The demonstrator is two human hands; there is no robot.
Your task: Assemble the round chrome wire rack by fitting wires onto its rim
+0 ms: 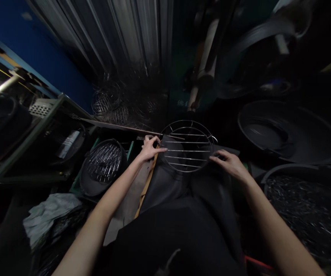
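Note:
A round wire rack (pixel 187 150) of shiny metal, with several parallel bars across its ring, is held out over my lap. My left hand (pixel 150 148) grips its left rim between thumb and fingers. On the opposite side, my right hand (pixel 224 159) pinches the right edge of the rack. A second wire ring shows at the rack's far side, joined by short uprights. Dark trousers and a dark apron (pixel 179 226) lie beneath it.
Left of me stands a dark tub (pixel 103 165) full of short metal rods, with a pale cloth (pixel 51 214) nearer. Loose wire pieces (pixel 113 107) pile beyond a ledge. At right are a large basin (pixel 290 130) and a tub of wire parts (pixel 306 207). A machine shaft (pixel 207 65) stands ahead.

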